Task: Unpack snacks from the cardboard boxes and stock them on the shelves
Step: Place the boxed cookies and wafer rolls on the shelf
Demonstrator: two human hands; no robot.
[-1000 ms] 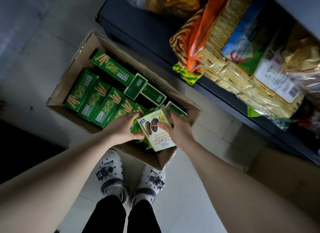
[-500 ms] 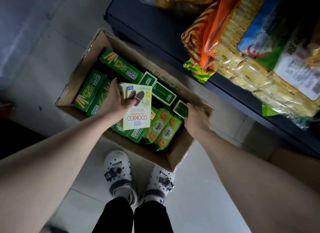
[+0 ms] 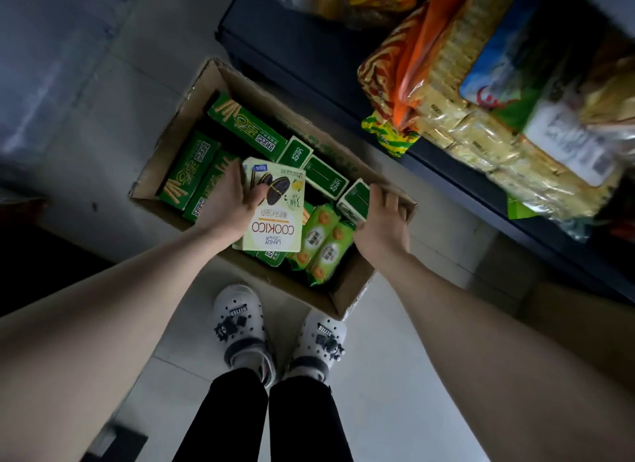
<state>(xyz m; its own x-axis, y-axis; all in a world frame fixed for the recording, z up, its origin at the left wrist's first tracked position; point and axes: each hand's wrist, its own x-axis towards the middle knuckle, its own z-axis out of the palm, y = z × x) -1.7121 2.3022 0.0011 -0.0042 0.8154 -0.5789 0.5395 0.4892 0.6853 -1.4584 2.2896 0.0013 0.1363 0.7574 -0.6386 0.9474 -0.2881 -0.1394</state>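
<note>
We see the left hand (image 3: 229,203) gripping a pale COOKICO cookie box (image 3: 271,210), thumb curled over its front, holding it above the open cardboard box (image 3: 347,300) on the floor; the right hand (image 3: 381,221) curls its fingers around a small green box (image 3: 355,200) standing at the carton's right end. Inside the carton we note long green biscuit-stick boxes (image 3: 247,126) to the left and green wrapped cookie packs (image 3: 324,245) just beside the right hand. Beyond it, the dark shelf (image 3: 292,45) carries bagged cracker packs (image 3: 457,93), and white clogs (image 3: 240,324) stand near the carton.
</note>
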